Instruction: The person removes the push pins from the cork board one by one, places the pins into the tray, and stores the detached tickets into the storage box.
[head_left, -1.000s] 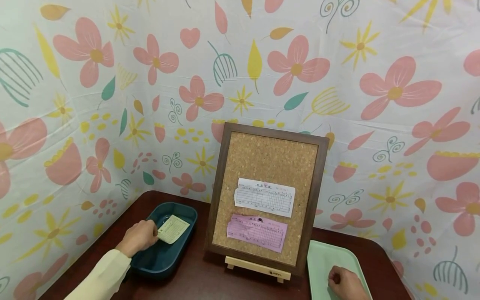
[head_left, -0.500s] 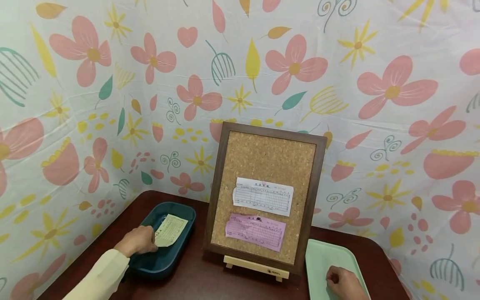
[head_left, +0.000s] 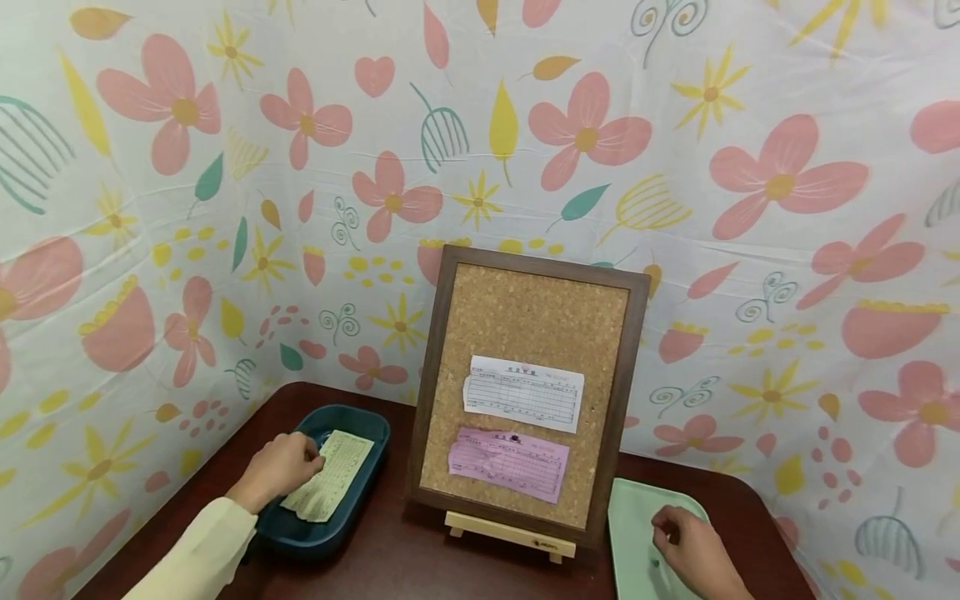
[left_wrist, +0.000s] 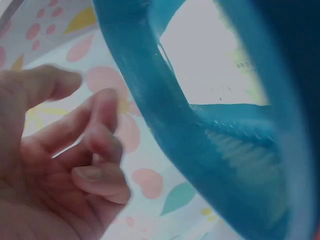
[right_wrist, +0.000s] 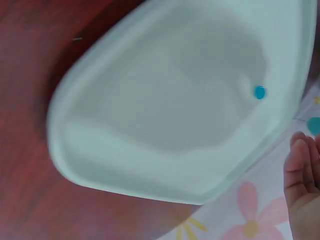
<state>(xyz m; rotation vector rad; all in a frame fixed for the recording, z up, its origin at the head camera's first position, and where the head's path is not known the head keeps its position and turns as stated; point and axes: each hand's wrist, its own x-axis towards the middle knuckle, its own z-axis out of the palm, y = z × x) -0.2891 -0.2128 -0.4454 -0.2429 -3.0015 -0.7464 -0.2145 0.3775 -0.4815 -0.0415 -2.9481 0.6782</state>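
Note:
In the head view my left hand (head_left: pixel 279 468) is over the left side of a dark blue tray (head_left: pixel 306 546). A pale yellow printed slip (head_left: pixel 333 475) lies inside this tray, partly covered by my fingers. The left wrist view shows the fingers loosely bent, thumb apart, nothing between them, beside the tray wall (left_wrist: pixel 150 115). My right hand (head_left: pixel 697 550) hovers above a light green tray (head_left: pixel 626 508), its fingers loosely curled and holding nothing. A small blue pushpin (right_wrist: pixel 259 92) sits in the green tray, shown in the right wrist view.
Between the trays stands a framed cork board (head_left: pixel 540 317) on a small wooden easel (head_left: pixel 510 536). A white slip (head_left: pixel 525 393) and a pink slip (head_left: pixel 510 467) are pinned on its lower half. Flower-printed cloth (head_left: pixel 480 108) hangs behind the dark red table (head_left: pixel 420 550).
My left hand has let go of the yellow slip and risen a little; the slip now lies lower in the blue tray. My right hand has lifted slightly, uncovering the pushpin.

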